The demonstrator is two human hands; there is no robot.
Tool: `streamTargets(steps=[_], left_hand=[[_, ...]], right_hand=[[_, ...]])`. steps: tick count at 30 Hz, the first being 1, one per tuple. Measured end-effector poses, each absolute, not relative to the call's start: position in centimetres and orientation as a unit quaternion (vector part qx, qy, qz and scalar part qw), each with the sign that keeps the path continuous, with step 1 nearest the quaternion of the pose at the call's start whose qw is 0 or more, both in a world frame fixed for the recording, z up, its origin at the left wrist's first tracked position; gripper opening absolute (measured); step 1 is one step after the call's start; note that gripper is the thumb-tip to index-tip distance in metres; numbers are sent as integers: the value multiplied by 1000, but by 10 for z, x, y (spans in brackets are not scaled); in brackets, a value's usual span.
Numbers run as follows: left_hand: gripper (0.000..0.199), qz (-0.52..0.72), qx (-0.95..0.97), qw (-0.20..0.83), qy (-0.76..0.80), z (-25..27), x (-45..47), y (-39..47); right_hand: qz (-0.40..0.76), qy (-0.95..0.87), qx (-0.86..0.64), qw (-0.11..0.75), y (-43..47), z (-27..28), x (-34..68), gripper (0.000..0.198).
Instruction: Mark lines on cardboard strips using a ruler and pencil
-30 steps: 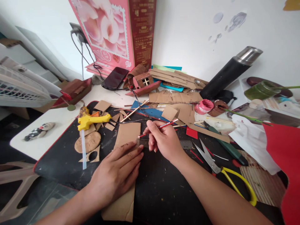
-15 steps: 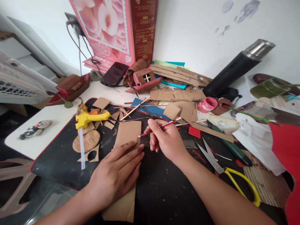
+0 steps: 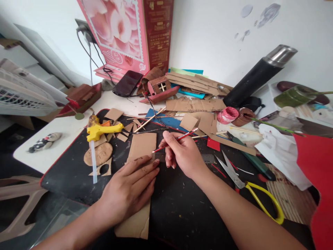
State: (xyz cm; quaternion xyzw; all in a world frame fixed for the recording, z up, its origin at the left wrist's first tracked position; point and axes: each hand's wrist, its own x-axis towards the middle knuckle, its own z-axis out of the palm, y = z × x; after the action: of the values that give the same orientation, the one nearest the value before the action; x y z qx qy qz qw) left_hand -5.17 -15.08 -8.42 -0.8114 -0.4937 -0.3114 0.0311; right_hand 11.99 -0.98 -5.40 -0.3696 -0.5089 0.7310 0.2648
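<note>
My left hand (image 3: 130, 184) lies flat, fingers stretched out, on a strip of brown cardboard (image 3: 142, 144). Its fingertips press on the left end of a clear ruler (image 3: 208, 159) laid across the strip; part of the ruler is hidden by both hands. In my right hand (image 3: 179, 151) is a red and black pencil (image 3: 186, 134), pinched between thumb and fingers. The pencil's tip touches or nearly touches the cardboard near the ruler's upper edge, just above my left fingertips. The strip's lower end sticks out beneath my left wrist.
At left lies a yellow glue gun (image 3: 104, 130) among cardboard scraps. Open scissors (image 3: 236, 177) and a green-handled cutter (image 3: 252, 161) lie at right. Farther back are a small red model boat (image 3: 160, 90), a phone (image 3: 127, 83), paint jars (image 3: 227, 115) and a black flask (image 3: 252, 81).
The pencil tip has moved very slightly left across the cardboard. My left hand holds its place on the strip. The whole view has shifted a little.
</note>
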Motion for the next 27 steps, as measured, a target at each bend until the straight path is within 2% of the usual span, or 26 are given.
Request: streamTargets(steps=[9,18,27], left_hand=[[36,-328,-804,16,-496,-87,-51,-153],[26,-312,-811,37,-493,-85,-51,-151],[29,-321,-805,31,-498,-86,-50,-152]], right_hand=[[731,-517,-362,259,-12,-54,120,56],[737,-510,-362,259,-11,-55,120,56],[735,-513,-365,252,-12,-53,119,54]])
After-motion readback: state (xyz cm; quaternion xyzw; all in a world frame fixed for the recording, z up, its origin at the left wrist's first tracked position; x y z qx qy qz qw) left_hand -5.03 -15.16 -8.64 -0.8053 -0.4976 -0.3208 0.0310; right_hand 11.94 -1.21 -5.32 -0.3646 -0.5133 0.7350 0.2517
